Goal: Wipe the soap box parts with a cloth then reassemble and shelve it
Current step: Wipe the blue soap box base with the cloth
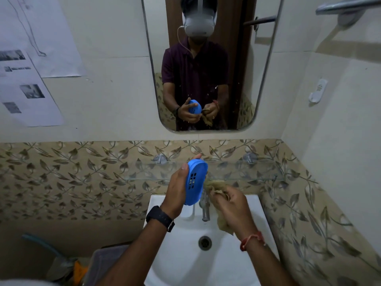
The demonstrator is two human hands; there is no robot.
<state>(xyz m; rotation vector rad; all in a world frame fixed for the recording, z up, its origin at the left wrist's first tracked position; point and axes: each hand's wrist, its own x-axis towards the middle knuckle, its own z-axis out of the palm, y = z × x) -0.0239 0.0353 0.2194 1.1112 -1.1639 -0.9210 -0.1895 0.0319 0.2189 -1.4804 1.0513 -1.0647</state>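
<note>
While the left hand (177, 187) grips a blue soap box part (195, 181) above the white sink (253, 205), the right hand (232, 205) is closed around a crumpled beige cloth (214, 187). The blue part is an oval tray with a grid of small rectangular slots through its floor, and it is held nearly upright, tilted with its long axis running from near the tap up toward the wall. The thumb presses on its upper left rim, and fingertips curl over the top edge from behind. A bunched end of the cloth pokes out of the right fist just beside the part's right rim; from this angle it may be touching that rim, though the contact is hard to make out. The other end of the cloth hangs below the right palm over the basin.

A chrome tap (205, 207) stands between the two hands, partly hidden behind the lower end of the blue part. The drain (205, 242) sits in the basin below. A black watch (160, 218) wraps the left wrist and a red thread band (251, 240) circles the right wrist.

Behind the hands, a glass shelf (247, 172) runs along the leaf-patterned tile band. Above it a mirror (263, 79) reflects the person holding the same blue part and cloth. Printed sheets (31, 83) are stuck on the wall at the left, and a white hook (318, 90) is fixed to the wall at the right.
</note>
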